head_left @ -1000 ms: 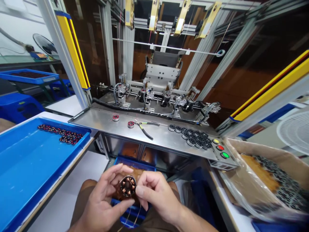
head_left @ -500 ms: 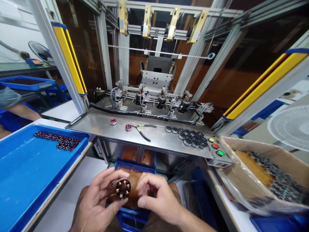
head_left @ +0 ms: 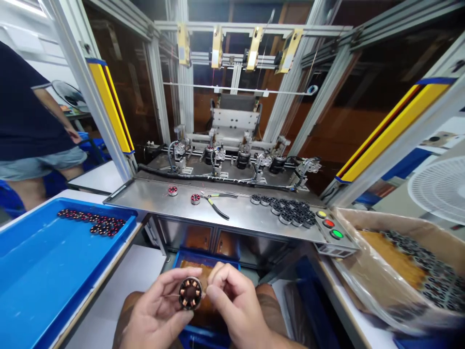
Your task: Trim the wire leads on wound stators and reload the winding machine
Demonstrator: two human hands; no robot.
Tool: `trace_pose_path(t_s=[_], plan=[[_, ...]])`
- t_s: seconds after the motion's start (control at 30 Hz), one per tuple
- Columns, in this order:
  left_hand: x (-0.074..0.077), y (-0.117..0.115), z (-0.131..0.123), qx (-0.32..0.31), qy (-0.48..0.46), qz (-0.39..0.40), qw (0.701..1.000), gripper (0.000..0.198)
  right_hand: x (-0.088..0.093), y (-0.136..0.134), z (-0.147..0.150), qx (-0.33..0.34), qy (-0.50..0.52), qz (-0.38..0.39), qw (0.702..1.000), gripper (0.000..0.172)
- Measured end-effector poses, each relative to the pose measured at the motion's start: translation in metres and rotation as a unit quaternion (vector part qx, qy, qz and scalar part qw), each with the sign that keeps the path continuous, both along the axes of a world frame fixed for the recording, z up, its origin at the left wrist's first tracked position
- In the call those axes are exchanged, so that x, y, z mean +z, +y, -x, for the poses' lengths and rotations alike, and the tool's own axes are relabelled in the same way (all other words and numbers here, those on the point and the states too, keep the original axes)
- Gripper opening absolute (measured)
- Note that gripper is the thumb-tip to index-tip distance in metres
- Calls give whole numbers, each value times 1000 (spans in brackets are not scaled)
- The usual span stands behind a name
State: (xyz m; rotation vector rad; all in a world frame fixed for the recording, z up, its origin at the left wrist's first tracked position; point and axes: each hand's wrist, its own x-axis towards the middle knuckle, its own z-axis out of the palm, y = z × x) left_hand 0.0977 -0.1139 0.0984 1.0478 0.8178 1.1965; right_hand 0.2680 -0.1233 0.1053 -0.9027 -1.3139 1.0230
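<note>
Stator (head_left: 192, 284) in left hand (head_left: 155, 306); overhead labels (head_left: 215, 60) illegible.

The back of the wound ring (head_left: 198, 293) is hidden, a co-worker (head_left: 27, 109) cropped.

One head-worn camera looks forward and down at the nearby metal bench (head_left: 156, 194)
</note>
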Motion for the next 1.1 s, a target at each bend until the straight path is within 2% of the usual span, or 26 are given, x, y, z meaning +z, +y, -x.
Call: trace_pose_path(t_s=[0.1,0.2,0.27,0.33,0.4,0.47,0.63,0.73,0.83,0.9,0.97,1.03,1.1], plan=[[-2,2,-6,-16,-59,25,998,46,-7,1,2,-25,-29,-45,998,30],[-8,5,-11,-5,-99,1,995,60,-14,1,4,-31,-58,-77,995,30],[-12,8,-11,32,-57,-64,996,50,-17,1,4,-22,-63,-72,995,31],[-14,10,-9,70,27,-159,984,37,-17,1,4,-15,-55,-57,997,31],[-14,10,-6,107,110,-236,959,40,-13,0,3,-7,-41,-48,998,29],[-12,8,-3,135,152,-273,940,46,-6,1,4,9,-32,-46,998,28],[-6,0,-6,125,158,-295,934,43,5,1,8,56,7,-19,998,26],[-6,-3,-11,144,122,-254,949,37,-3,-1,14,45,65,7,997,25],[-6,-3,-13,159,87,-228,957,31,-14,-4,17,24,78,31,996,26],[-5,-1,-10,150,108,-252,950,33,-16,-4,17,6,63,12,998,22],[-4,1,-4,139,151,-288,935,38,-13,-2,14,-20,33,-39,998,16],[-4,4,0,131,192,-317,919,40,-5,-1,12,-33,-10,-89,995,26],[-4,5,2,126,219,-335,908,41,4,1,10,-28,-43,-109,993,24]])
